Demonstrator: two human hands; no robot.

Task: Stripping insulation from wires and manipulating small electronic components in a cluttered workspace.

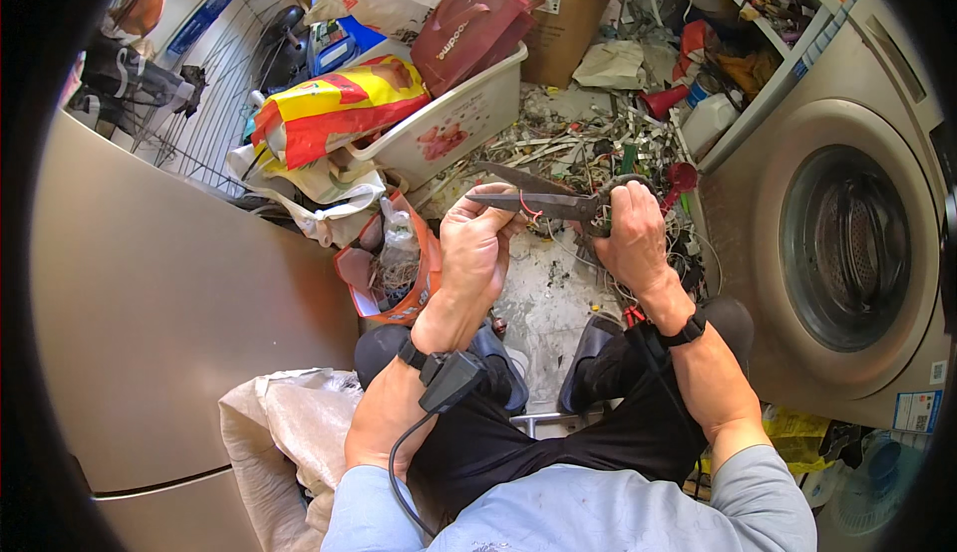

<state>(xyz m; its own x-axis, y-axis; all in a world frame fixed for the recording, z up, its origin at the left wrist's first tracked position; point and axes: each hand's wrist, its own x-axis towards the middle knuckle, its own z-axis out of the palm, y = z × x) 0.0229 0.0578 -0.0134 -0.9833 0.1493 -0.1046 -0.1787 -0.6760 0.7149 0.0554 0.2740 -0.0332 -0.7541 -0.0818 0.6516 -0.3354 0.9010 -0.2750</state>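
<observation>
My right hand [634, 237] grips a large pair of dark scissors [553, 203] by the handles, and the blades point left, parted. My left hand [475, 245] is closed in a pinch close to the lower blade's tip. A thin red wire [528, 209] runs from those fingertips and loops up by the blades. How far the wire reaches into the left hand is hidden. Below the hands, an orange-red bag [426, 271] with thin wire scraps and a clear plastic bag stands left of my left wrist.
Wire and plastic scraps [568, 134] cover the floor ahead. A white tub [469, 124] holding bags, including a maroon paper bag [469, 29], stands far left of them. The washing machine [733, 223] borders the right, a smooth metallic panel [189, 283] the left. A red scoop [681, 179] lies beside the scraps.
</observation>
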